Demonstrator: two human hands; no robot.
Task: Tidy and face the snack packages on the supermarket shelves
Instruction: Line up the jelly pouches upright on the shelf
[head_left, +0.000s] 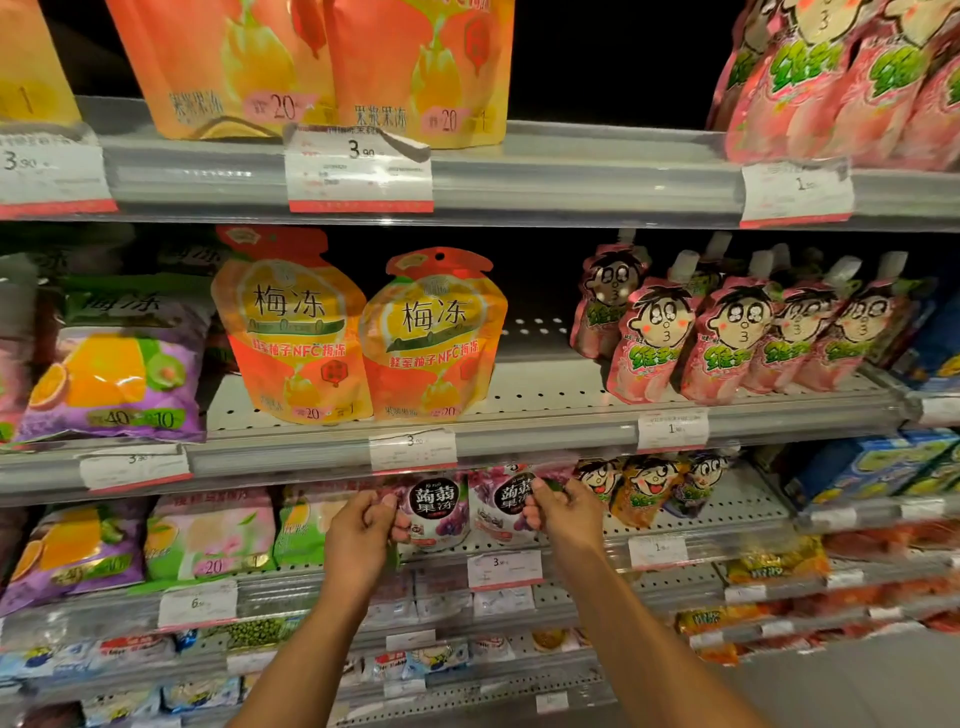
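Two purple grape jelly pouches with black round labels stand side by side on the third shelf down. My left hand (363, 535) pinches the left edge of the left pouch (436, 514). My right hand (558, 512) pinches the right side of the right pouch (498, 506). Both pouches face forward, partly hidden by the shelf rail above and by my fingers.
Above, two orange pomelo jelly pouches (358, 332) stand upright, with pink spouted drink pouches (727, 338) to the right. A purple fruit bag (114, 374) sits at the left. Green and pink bags (218, 535) flank my left hand; cartoon-face pouches (644, 488) flank my right. Price tags line each shelf rail (545, 431).
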